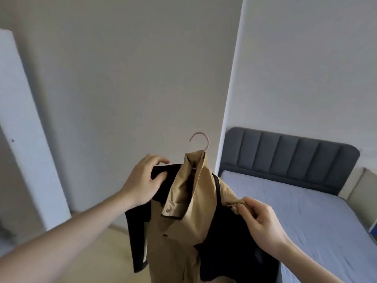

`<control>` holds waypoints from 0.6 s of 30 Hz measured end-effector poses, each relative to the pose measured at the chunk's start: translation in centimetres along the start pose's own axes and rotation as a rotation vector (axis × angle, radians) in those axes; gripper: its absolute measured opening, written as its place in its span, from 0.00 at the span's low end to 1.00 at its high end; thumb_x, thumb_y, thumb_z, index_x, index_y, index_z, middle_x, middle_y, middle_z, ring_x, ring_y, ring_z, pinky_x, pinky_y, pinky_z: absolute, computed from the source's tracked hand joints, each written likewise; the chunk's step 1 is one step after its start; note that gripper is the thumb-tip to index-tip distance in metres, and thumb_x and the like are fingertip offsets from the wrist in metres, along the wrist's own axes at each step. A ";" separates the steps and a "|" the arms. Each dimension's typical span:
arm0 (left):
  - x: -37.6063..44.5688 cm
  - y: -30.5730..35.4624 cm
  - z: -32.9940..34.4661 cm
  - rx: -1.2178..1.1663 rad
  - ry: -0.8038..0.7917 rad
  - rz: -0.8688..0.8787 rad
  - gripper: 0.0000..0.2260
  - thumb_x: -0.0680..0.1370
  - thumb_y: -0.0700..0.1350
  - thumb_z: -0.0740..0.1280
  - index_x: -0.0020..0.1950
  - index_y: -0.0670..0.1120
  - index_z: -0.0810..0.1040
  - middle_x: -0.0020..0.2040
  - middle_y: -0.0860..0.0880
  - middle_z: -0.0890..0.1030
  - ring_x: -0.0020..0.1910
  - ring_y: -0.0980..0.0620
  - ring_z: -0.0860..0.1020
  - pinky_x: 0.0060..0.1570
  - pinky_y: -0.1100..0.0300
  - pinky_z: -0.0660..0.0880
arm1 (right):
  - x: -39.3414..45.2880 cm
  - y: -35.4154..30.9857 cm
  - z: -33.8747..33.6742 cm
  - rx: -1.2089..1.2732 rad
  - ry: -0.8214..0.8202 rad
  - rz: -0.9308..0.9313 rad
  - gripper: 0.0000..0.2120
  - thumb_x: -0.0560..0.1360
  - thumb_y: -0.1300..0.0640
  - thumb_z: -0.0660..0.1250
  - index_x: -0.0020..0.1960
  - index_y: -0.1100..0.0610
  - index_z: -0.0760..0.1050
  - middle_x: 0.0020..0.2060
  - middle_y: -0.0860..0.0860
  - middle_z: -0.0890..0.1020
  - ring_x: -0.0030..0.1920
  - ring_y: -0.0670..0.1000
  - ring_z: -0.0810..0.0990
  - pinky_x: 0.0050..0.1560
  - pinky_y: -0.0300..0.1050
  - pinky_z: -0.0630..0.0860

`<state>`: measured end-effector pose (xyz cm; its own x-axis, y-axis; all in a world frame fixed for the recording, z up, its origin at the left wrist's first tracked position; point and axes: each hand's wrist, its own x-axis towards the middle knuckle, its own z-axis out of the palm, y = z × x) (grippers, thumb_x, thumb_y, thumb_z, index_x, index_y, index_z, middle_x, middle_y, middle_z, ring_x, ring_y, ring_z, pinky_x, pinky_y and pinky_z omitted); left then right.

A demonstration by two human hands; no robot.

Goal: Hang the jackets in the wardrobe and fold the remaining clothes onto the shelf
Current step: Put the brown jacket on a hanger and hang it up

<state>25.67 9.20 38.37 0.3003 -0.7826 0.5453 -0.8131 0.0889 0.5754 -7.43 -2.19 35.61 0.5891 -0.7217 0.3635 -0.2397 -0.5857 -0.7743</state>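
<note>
Text | we read none legible | labels, brands, numbers, signs: none that we can make out

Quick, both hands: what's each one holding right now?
Left hand: grips the black shoulder of the jacket.
Right hand: pinches bunched tan fabric at the other shoulder.
</note>
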 end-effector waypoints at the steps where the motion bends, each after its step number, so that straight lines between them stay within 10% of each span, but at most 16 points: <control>1: -1.3 -0.2 -0.9 0.023 0.030 -0.007 0.10 0.80 0.44 0.68 0.59 0.56 0.78 0.57 0.62 0.76 0.61 0.62 0.74 0.60 0.67 0.69 | 0.4 -0.3 1.1 0.011 -0.015 -0.020 0.14 0.82 0.58 0.65 0.38 0.59 0.75 0.30 0.56 0.76 0.31 0.47 0.71 0.34 0.45 0.68; 10: -9.6 -3.2 -9.9 0.061 -0.148 -0.201 0.09 0.79 0.53 0.57 0.44 0.60 0.76 0.45 0.59 0.79 0.45 0.57 0.79 0.44 0.65 0.73 | 5.6 -6.5 13.9 0.096 -0.166 -0.180 0.14 0.81 0.59 0.67 0.36 0.54 0.75 0.29 0.49 0.76 0.31 0.44 0.72 0.33 0.37 0.66; 18: -13.0 -14.0 -24.9 0.204 0.003 -0.512 0.09 0.78 0.46 0.67 0.46 0.61 0.82 0.46 0.62 0.84 0.48 0.62 0.81 0.50 0.65 0.76 | 10.5 -11.7 27.4 0.156 -0.223 -0.202 0.11 0.80 0.57 0.67 0.39 0.55 0.78 0.31 0.50 0.79 0.32 0.44 0.74 0.34 0.37 0.69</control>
<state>45.57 33.48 38.37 0.6839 -0.6928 0.2287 -0.6429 -0.4241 0.6379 22.73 7.24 34.30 0.7713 -0.4882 0.4084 0.0097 -0.6326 -0.7745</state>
